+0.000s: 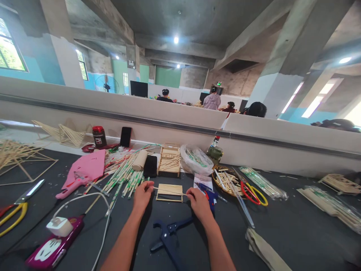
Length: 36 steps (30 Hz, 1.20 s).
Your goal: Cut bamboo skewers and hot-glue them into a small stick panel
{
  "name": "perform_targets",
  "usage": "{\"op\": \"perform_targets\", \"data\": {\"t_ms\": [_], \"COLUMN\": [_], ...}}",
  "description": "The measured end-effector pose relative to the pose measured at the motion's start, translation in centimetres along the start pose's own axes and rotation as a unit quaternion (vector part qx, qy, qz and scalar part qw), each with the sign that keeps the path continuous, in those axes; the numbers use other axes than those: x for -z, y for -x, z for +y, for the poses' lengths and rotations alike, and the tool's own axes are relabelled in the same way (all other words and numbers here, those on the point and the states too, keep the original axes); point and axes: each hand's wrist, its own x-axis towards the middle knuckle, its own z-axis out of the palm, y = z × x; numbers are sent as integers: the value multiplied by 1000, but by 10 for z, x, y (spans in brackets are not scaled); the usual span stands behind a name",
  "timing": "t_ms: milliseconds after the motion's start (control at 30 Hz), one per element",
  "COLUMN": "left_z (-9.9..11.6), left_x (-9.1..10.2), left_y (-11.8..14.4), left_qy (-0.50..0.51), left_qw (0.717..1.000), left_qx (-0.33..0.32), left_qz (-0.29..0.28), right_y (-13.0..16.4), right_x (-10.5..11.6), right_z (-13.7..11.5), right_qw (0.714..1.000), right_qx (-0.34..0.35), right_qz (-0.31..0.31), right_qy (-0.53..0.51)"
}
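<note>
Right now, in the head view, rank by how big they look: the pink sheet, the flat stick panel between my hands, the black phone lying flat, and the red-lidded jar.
1. pink sheet
2. stick panel, held between left hand and right hand
3. and 4. black phone and red-lidded jar look alike; the jar sits farther back, so I won't rank them.

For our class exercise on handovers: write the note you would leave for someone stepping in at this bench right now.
Left hand: fingers closed on the left end of a thin bamboo stick.
Right hand: pinching that stick's right end.
The stick lies across the small flat panel of pale bamboo sticks on the dark table.
Done: the panel's sticks sit side by side in a rectangle.
Left: whether the cross stick is fixed cannot be told.
Nearby: blue glue gun beside the right hand, dark blue cutting pliers between the forearms, loose green-wrapped chopsticks behind the left hand.
</note>
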Motion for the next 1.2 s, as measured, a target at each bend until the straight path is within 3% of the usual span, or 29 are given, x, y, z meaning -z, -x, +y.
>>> {"op": "perform_targets", "data": {"t_ms": [267,500,900,1200], "left_z": [-7,-5,13,15], "left_x": [-3,-9,-2,-5], "left_y": [-2,2,13,15], "left_qy": [-30,-82,-253,-316], "left_qw": [999,992,961,943], "left_qx": [22,8,-13,-27], "left_qz": [-35,-99,-112,-101], "right_y": [1,3,2,4], "right_x": [0,0,-2,-11], "right_z": [14,7,1,-5], "right_qw": [989,985,972,970], "right_qx": [-31,-73,-178,-144], "right_qz": [98,36,-46,-61], "right_qy": [107,155,148,186]}}
